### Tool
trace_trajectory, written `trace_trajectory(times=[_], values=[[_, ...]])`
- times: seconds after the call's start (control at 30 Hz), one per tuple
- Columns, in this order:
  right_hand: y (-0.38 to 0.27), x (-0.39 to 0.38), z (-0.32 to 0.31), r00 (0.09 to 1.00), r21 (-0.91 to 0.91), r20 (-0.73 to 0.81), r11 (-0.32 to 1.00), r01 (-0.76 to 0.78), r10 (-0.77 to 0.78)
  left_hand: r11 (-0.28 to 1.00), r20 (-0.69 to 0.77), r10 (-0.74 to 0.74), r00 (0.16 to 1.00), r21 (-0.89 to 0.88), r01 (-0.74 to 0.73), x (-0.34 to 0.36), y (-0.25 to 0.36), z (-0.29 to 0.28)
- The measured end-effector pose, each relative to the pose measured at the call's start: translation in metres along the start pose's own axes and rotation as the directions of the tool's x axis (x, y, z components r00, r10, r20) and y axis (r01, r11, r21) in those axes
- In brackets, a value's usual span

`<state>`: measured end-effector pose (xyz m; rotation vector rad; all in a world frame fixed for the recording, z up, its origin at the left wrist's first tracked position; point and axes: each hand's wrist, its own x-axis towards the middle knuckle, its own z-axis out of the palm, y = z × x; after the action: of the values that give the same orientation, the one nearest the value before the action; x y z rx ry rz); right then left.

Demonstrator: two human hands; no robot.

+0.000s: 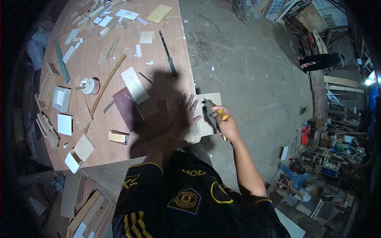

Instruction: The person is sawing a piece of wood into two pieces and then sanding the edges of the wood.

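Note:
A light wood-grain board [213, 97] lies at the table's right edge and sticks out past it over the floor. My left hand [185, 115] rests flat on the board with its fingers spread. Closed around a yellow-handled tool [221, 113], my right hand [229, 127] is over the overhanging part. The tool has a dark front end close to the board; its exact kind is hard to make out. Left of my left hand, a dark reddish-brown panel [126, 107] and a pale board strip [134, 84] lie in and beside my shadow.
On the table [107, 146] are a white tub [91, 86], a long wooden stick [108, 84], a black bar-like tool [167, 53], small boxes and several offcuts. Scrap boards [85, 206] are stacked lower left. Two people are at the right, one standing [321, 61], one low down [295, 180].

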<state>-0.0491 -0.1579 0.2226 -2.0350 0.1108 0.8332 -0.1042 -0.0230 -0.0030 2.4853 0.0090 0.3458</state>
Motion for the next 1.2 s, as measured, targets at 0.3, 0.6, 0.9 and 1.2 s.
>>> trace_trajectory(times=[0.3, 0.6, 0.9, 1.2], values=[[0.010, 0.005, -0.003, 0.991, -0.140, -0.020, 0.982, 0.125, -0.129, 0.990, -0.007, -0.118, 0.993, 0.078, 0.118, 0.020, 0.004, 0.010], [0.001, 0.014, -0.007, 0.993, -0.082, 0.029, 0.990, 0.118, -0.116, 0.981, -0.061, -0.183, 0.981, 0.058, 0.186, 0.026, 0.013, 0.004], [-0.021, 0.019, -0.010, 0.996, -0.145, 0.076, 0.988, 0.058, -0.047, 0.945, -0.256, -0.092, 0.962, 0.281, 0.165, 0.052, -0.006, 0.032], [-0.022, 0.021, -0.013, 0.995, -0.129, 0.093, 0.992, -0.016, 0.028, 0.949, -0.270, -0.157, 0.950, 0.224, 0.221, 0.071, -0.001, 0.010]])
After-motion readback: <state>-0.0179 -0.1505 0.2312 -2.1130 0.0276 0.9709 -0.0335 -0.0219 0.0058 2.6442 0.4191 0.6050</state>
